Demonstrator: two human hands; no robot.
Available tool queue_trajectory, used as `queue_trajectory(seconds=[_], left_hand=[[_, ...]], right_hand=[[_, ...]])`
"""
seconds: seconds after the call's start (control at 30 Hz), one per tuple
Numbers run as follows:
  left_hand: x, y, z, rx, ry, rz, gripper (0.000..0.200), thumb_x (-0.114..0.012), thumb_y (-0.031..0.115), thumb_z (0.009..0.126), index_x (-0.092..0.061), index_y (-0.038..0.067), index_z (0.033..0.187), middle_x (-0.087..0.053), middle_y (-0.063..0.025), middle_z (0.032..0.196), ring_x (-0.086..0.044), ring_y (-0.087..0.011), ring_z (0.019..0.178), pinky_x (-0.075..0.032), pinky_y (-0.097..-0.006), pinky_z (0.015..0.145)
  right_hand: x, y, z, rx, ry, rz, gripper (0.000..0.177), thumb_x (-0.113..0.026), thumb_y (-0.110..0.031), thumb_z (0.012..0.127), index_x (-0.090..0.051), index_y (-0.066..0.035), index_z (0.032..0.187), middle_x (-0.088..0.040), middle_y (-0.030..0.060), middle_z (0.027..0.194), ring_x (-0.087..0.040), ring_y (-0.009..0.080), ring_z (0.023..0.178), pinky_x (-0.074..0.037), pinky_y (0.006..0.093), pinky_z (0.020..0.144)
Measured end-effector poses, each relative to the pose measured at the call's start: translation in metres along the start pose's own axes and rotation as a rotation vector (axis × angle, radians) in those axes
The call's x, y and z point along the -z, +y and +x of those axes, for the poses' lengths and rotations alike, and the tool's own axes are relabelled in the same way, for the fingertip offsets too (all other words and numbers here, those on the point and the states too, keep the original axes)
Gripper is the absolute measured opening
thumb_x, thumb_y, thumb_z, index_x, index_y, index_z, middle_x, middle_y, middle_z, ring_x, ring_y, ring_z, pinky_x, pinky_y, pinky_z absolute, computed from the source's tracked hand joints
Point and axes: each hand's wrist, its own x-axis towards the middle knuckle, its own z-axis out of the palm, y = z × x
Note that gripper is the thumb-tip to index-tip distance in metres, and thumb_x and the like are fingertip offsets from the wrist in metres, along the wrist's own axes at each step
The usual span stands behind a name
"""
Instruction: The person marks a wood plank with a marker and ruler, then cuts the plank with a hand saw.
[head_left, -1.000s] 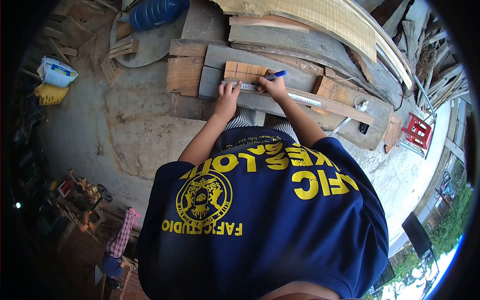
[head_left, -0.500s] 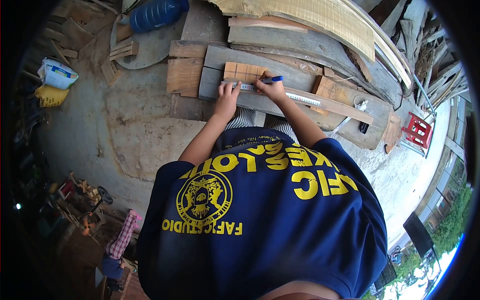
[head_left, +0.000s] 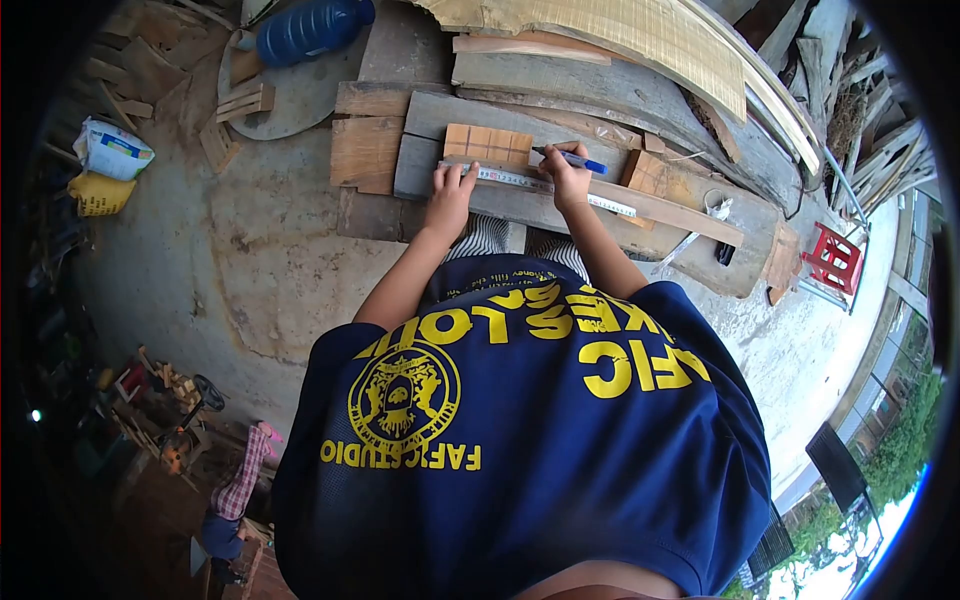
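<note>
A wooden block [head_left: 510, 147] with dark lines drawn across it lies on a grey plank [head_left: 425, 165]. Along its near side runs the white blade of a tape measure [head_left: 515, 179], laid on a long thin wooden strip [head_left: 690, 220]. The fingers of my left hand [head_left: 451, 198] are curled over the blade's left end, pinning it to the strip. In my right hand [head_left: 570, 182] is a blue marker [head_left: 585, 161], its dark tip pointing left, close to the block's right end. Part of the blade is hidden under my right hand.
A second lined block [head_left: 645, 172] lies to the right on the boards. Long planks [head_left: 600, 80] are stacked beyond. A blue water bottle [head_left: 310, 32] is at the upper left, a red stool [head_left: 833, 258] at the right. Another person in a checked sleeve [head_left: 240, 480] is at lower left.
My right hand has moved right with the marker, off the lined block's near edge, and the marker now tilts down to the right. My left hand stays on the tape measure.
</note>
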Motion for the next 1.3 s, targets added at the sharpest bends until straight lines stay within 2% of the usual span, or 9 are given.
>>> queue_trajectory(seconds=[0.17, 0.23, 0.4, 0.47, 0.57, 0.7, 0.83, 0.93, 1.3], left_hand=[[-0.004, -0.001, 0.0, -0.02, -0.001, 0.056, 0.052, -0.046, -0.006, 0.078, -0.051, 0.008, 0.128, -0.045, -0.015, 0.118, -0.038, -0.0376, 0.112, -0.04, -0.0422, 0.095], [-0.003, 0.0, 0.0, -0.023, -0.016, 0.065, 0.053, -0.046, -0.006, 0.078, -0.049, 0.008, 0.129, -0.044, -0.0155, 0.119, -0.038, -0.0379, 0.112, -0.04, -0.0425, 0.096], [-0.002, 0.003, 0.0, -0.025, -0.074, 0.083, 0.055, -0.046, -0.006, 0.078, -0.044, 0.006, 0.132, -0.041, -0.0172, 0.121, -0.037, -0.0387, 0.113, -0.037, -0.0437, 0.099], [-0.004, 0.003, -0.001, -0.057, -0.063, 0.235, 0.05, -0.047, 0.002, 0.082, -0.043, 0.004, 0.132, -0.042, -0.0145, 0.118, -0.038, -0.0365, 0.112, -0.039, -0.0409, 0.099], [-0.007, 0.002, -0.002, -0.086, -0.039, 0.257, 0.05, -0.047, 0.003, 0.082, -0.042, 0.003, 0.132, -0.042, -0.0151, 0.116, -0.038, -0.0367, 0.112, -0.038, -0.0416, 0.1], [-0.009, 0.004, -0.004, -0.071, -0.044, 0.28, 0.051, -0.047, 0.003, 0.082, -0.042, 0.002, 0.133, -0.042, -0.0154, 0.116, -0.038, -0.0373, 0.112, -0.035, -0.0432, 0.102], [-0.01, 0.005, -0.005, -0.052, -0.05, 0.238, 0.051, -0.046, 0.003, 0.083, -0.041, 0.002, 0.133, -0.042, -0.0155, 0.116, -0.038, -0.038, 0.112, -0.033, -0.0451, 0.104], [-0.008, 0.006, -0.005, -0.048, -0.051, 0.222, 0.051, -0.046, 0.002, 0.082, -0.041, 0.002, 0.133, -0.042, -0.0155, 0.116, -0.037, -0.0381, 0.112, -0.032, -0.0456, 0.104], [-0.011, -0.002, -0.008, -0.058, -0.025, 0.185, 0.055, -0.047, -0.001, 0.08, -0.042, 0.007, 0.134, -0.043, -0.0143, 0.116, -0.038, -0.0368, 0.112, -0.031, -0.0469, 0.105]], right_hand=[[0.028, -0.007, -0.006, -0.017, -0.067, -0.05, 0.018, -0.065, -0.005, 0.081, -0.05, -0.001, 0.09, -0.061, 0.0105, 0.078, -0.061, 0.0164, 0.066, -0.05, 0.0279, 0.061], [0.032, -0.008, -0.011, 0.043, -0.119, -0.129, 0.016, -0.063, -0.004, 0.082, -0.051, -0.001, 0.091, -0.062, 0.0102, 0.079, -0.062, 0.0156, 0.068, -0.05, 0.0273, 0.064], [0.03, -0.009, -0.016, 0.015, -0.192, -0.253, 0.013, -0.064, -0.004, 0.08, -0.053, -0.001, 0.087, -0.062, 0.0067, 0.074, -0.06, 0.013, 0.067, -0.049, 0.0262, 0.062], [0.026, -0.004, -0.014, 0.008, -0.216, -0.306, 0.014, -0.066, -0.006, 0.078, -0.055, -0.002, 0.085, -0.061, 0.0047, 0.071, -0.057, 0.0109, 0.064, -0.047, 0.0255, 0.059], [0.025, 0.001, -0.005, 0.024, -0.22, -0.38, 0.013, -0.064, -0.004, 0.079, -0.054, -0.001, 0.086, -0.06, 0.0053, 0.072, -0.058, 0.0116, 0.064, -0.047, 0.025, 0.06], [0.026, 0.0, 0.002, 0.016, -0.119, -0.252, 0.012, -0.064, -0.004, 0.077, -0.054, -0.001, 0.083, -0.058, 0.005, 0.067, -0.055, 0.0117, 0.056, -0.045, 0.0246, 0.053], [0.035, -0.003, 0.003, 0.139, -0.172, -0.472, 0.011, -0.063, -0.005, 0.072, -0.052, -0.001, 0.07, -0.058, 0.0063, 0.061, -0.054, 0.0121, 0.052, -0.043, 0.026, 0.048], [0.039, -0.004, 0.002, 0.063, -0.123, -0.416, 0.013, -0.062, -0.005, 0.071, -0.051, -0.002, 0.066, -0.056, 0.006, 0.06, -0.053, 0.0125, 0.05, -0.042, 0.026, 0.047], [0.042, -0.009, -0.004, -0.056, -0.01, -0.267, 0.011, -0.06, -0.006, 0.076, -0.051, -0.002, 0.07, -0.057, 0.0069, 0.062, -0.052, 0.0131, 0.049, -0.04, 0.0256, 0.045]])
